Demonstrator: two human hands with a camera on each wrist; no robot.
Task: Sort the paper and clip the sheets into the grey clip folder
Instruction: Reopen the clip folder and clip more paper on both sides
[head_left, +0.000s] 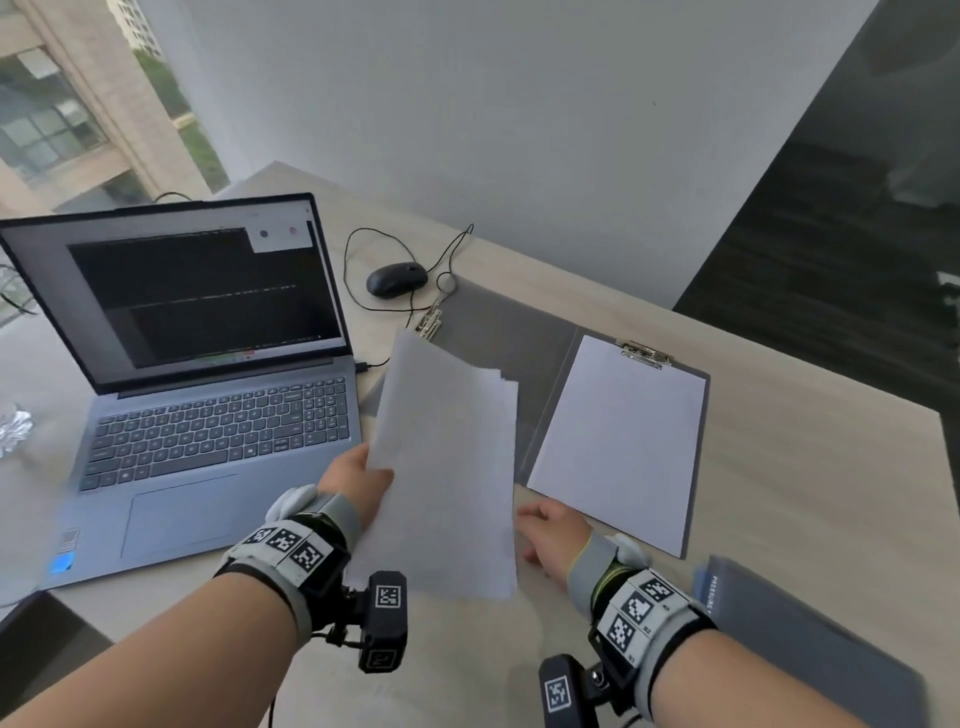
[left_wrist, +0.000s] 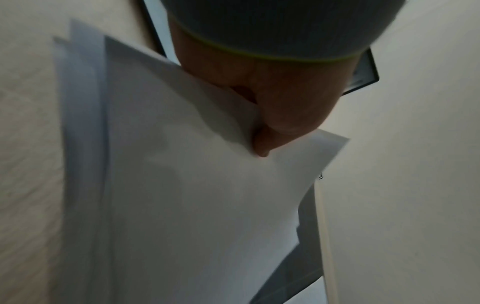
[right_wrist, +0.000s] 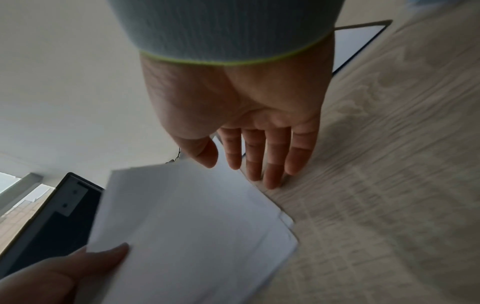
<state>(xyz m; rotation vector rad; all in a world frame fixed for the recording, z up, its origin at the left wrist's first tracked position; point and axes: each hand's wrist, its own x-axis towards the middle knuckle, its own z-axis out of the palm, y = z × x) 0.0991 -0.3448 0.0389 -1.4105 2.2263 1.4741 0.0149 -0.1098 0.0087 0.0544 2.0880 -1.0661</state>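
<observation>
A fanned stack of white sheets (head_left: 447, 467) is lifted over the desk, pinched at its left edge by my left hand (head_left: 358, 480), thumb on top (left_wrist: 262, 144). The same stack of sheets (right_wrist: 192, 226) fills the lower middle of the right wrist view. My right hand (head_left: 545, 530) is beside the stack's right edge, fingers straight (right_wrist: 270, 164), holding nothing, low over the wood. The grey clip folder (head_left: 498, 332) lies open behind the stack. One white sheet (head_left: 618, 447) sits under the metal clip (head_left: 644, 354) on its right half.
An open laptop (head_left: 208, 395) stands at left, a black mouse (head_left: 396, 279) with its cable behind the folder. A second grey folder (head_left: 810, 654) lies at the near right desk edge. Crumpled foil (head_left: 13, 428) is at far left.
</observation>
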